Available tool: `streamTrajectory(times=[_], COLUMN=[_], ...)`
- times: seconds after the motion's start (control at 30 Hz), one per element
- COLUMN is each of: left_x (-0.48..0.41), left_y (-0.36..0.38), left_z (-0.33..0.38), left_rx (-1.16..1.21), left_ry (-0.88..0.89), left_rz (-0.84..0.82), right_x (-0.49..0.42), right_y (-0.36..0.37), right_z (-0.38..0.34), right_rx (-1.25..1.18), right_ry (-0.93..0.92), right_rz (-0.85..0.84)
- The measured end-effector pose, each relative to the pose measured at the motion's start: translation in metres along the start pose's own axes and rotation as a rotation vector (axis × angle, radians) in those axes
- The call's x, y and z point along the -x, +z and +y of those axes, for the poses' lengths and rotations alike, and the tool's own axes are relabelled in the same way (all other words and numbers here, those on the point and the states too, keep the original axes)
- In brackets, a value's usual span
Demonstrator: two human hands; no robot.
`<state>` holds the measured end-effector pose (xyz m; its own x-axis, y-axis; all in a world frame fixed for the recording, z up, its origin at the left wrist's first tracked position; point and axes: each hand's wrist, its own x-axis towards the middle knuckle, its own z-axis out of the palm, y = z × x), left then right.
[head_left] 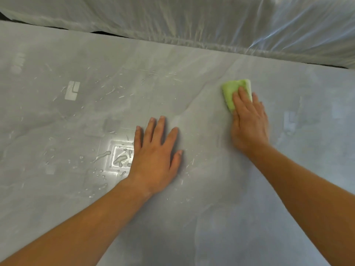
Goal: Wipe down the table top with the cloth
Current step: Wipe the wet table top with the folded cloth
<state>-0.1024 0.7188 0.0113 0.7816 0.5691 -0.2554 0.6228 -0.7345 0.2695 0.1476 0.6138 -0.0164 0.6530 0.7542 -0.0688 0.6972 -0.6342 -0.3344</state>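
A grey table top [221, 198] covered with a thin plastic sheet fills the view. A folded light-green cloth [231, 91] lies on it right of centre. My right hand [248, 121] presses flat on the cloth, fingers covering its near half. My left hand [156, 156] rests flat on the table with fingers spread, holding nothing. Water droplets and streaks [119, 160] sit on the surface just left of my left hand and further to the upper left.
Crinkled translucent plastic sheeting [192, 20] hangs along the far edge of the table. A crease in the table covering [201, 100] runs diagonally between my two hands. Bright ceiling reflections [72, 91] show on the wet left half.
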Motion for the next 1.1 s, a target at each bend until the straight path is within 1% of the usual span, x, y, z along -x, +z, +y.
streamTrajectory(times=[0.03,0.07,0.1,0.13,0.2,0.23,0.27,0.3,0.33,0.4,0.43,0.47,0.5,0.57,0.63,0.67,0.7,0.73,0.77,0.83,0.87,0.93,0.97,1.0,1.03,1.1], left_x=[0.004,0.008,0.013,0.018,0.028,0.033,0.039,0.045,0.051,0.065,0.071,0.076,0.080,0.087,0.094,0.100,0.106,0.113,0.119,0.129,0.131,0.132,0.131,0.130,0.130,0.130], left_y=[0.002,0.003,0.004,0.006,0.008,0.009,0.010,0.011,0.012,0.014,0.015,0.017,0.017,0.017,0.015,0.015,0.015,0.017,0.019,0.024,0.027,0.029,0.030,0.030,0.030,0.029], left_z=[0.000,0.000,0.001,0.001,0.002,0.002,0.001,0.001,0.000,-0.001,-0.001,-0.001,-0.001,0.000,0.002,0.002,0.003,0.002,0.002,0.000,-0.001,-0.003,-0.003,-0.004,-0.004,-0.005], left_rx=[0.004,0.007,0.004,-0.003,-0.009,-0.006,-0.005,-0.009,-0.017,-0.029,-0.025,-0.021,-0.017,0.001,0.023,0.028,0.028,0.020,0.007,-0.013,-0.015,-0.014,-0.015,-0.015,-0.016,-0.031], left_ry=[-0.019,-0.037,-0.053,-0.068,-0.101,-0.120,-0.135,-0.147,-0.154,-0.169,-0.180,-0.191,-0.196,-0.204,-0.221,-0.226,-0.226,-0.223,-0.214,-0.192,-0.187,-0.191,-0.196,-0.198,-0.198,-0.193], left_rz=[0.006,0.012,0.015,0.017,0.006,-0.006,-0.015,-0.019,-0.020,-0.022,-0.021,-0.021,-0.024,-0.018,-0.015,-0.022,-0.029,-0.040,-0.053,-0.068,-0.071,-0.079,-0.085,-0.087,-0.084,-0.081], right_x=[0.006,0.019,0.038,0.059,0.098,0.105,0.102,0.095,0.086,0.072,0.072,0.081,0.096,0.137,0.169,0.169,0.161,0.149,0.134,0.103,0.096,0.108,0.125,0.148,0.174,0.220], right_y=[0.003,0.007,0.012,0.017,0.019,0.017,0.013,0.010,0.007,0.006,0.008,0.012,0.017,0.026,0.024,0.020,0.016,0.013,0.010,0.004,0.004,0.011,0.017,0.022,0.026,0.029], right_z=[-0.013,-0.026,-0.034,-0.039,-0.033,-0.024,-0.014,-0.006,-0.002,-0.008,-0.018,-0.030,-0.040,-0.050,-0.040,-0.031,-0.021,-0.014,-0.009,-0.007,-0.012,-0.029,-0.037,-0.043,-0.047,-0.045], right_rx=[0.005,0.023,0.036,0.052,0.101,0.121,0.130,0.128,0.115,0.071,0.056,0.057,0.066,0.111,0.147,0.142,0.143,0.136,0.125,0.092,0.080,0.079,0.081,0.084,0.094,0.121], right_ry=[0.059,0.043,-0.046,-0.173,-0.408,-0.493,-0.531,-0.493,-0.382,-0.061,0.048,0.078,0.019,-0.256,-0.494,-0.575,-0.616,-0.592,-0.513,-0.276,-0.180,-0.082,-0.096,-0.157,-0.254,-0.477], right_rz=[0.010,0.010,0.002,-0.021,-0.107,-0.144,-0.152,-0.133,-0.100,-0.051,-0.034,-0.027,-0.024,-0.080,-0.174,-0.214,-0.222,-0.212,-0.168,-0.108,-0.098,-0.067,-0.053,-0.049,-0.067,-0.159])
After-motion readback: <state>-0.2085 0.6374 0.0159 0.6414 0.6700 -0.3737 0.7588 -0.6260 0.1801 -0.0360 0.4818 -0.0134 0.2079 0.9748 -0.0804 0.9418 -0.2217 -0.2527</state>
